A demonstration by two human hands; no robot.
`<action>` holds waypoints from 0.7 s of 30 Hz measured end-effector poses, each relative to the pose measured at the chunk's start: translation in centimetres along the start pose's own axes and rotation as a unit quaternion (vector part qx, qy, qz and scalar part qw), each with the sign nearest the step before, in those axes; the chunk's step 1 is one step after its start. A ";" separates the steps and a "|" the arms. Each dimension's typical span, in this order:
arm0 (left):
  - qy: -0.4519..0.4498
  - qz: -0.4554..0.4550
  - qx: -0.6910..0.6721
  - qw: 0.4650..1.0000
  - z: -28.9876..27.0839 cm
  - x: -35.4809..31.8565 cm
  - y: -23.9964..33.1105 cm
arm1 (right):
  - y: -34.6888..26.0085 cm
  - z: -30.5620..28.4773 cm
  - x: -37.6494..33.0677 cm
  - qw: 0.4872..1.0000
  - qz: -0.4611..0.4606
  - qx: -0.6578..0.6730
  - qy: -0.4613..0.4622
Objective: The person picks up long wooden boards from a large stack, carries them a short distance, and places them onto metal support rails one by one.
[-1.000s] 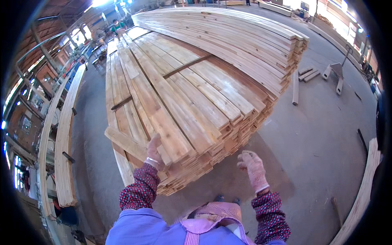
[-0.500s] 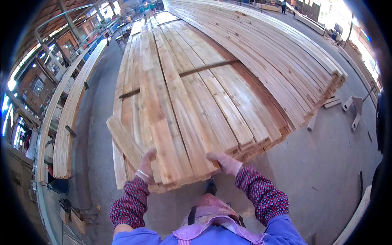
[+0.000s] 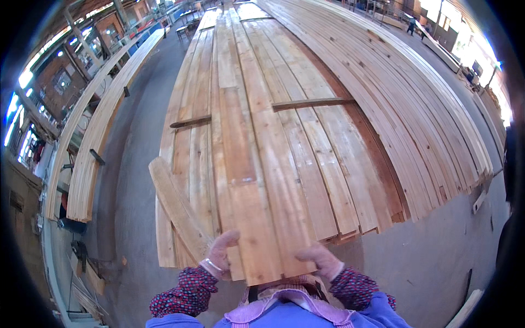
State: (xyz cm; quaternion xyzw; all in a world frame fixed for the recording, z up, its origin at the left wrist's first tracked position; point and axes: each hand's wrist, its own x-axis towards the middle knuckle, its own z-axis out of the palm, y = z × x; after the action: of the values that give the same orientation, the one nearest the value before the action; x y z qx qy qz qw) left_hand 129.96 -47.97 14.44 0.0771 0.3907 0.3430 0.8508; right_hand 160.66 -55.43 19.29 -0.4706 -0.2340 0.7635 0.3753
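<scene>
Boards (image 3: pixel 257 224), a few long ones side by side, run up the stack (image 3: pixel 328 175), with their near ends out past the middle of its near edge, right before me; my left hand (image 3: pixel 221 254) clasps the bunch at its left side, thumb up; my right hand (image 3: pixel 322 261) pinches the right side, thumb over the top face; my fingers beneath are hidden, so I cannot tell how far under they reach. With such length, I judge that both hands should press inward evenly and carry at one height; lifting from one side alone would likely twist the bunch or let a board slide out of line; the middle one juts nearest to me, so it wants the most watching. The short plank (image 3: pixel 175 197) lies slanting by the stack's left edge, its lower end close to my left hand; I should mind my knuckles there; farther up, dark crosswise strips (image 3: pixel 311 104) lie on either side of the boards.
</scene>
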 end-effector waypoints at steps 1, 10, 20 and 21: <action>-0.016 -0.007 -0.020 1.000 0.0 0.6 -1.0 | 0.2 -1.6 0.3 1.000 0.005 -0.020 -0.003; -0.068 0.285 0.514 0.806 3.1 4.9 -4.6 | -7.2 -9.1 -3.7 0.964 -0.012 -0.196 0.180; 0.063 0.068 0.159 0.983 6.2 5.8 -5.3 | -11.9 -33.2 -9.8 0.850 -0.004 -0.368 0.377; 0.057 0.069 0.164 0.982 6.4 5.5 -5.2 | -11.7 -34.1 -10.2 0.825 -0.001 -0.392 0.406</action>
State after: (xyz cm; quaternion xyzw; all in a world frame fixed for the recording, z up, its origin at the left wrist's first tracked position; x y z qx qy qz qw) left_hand 139.84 -47.43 13.39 0.2231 0.4834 0.3362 0.7768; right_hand 198.11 -56.26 17.87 -0.8455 -0.3407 0.3466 0.2210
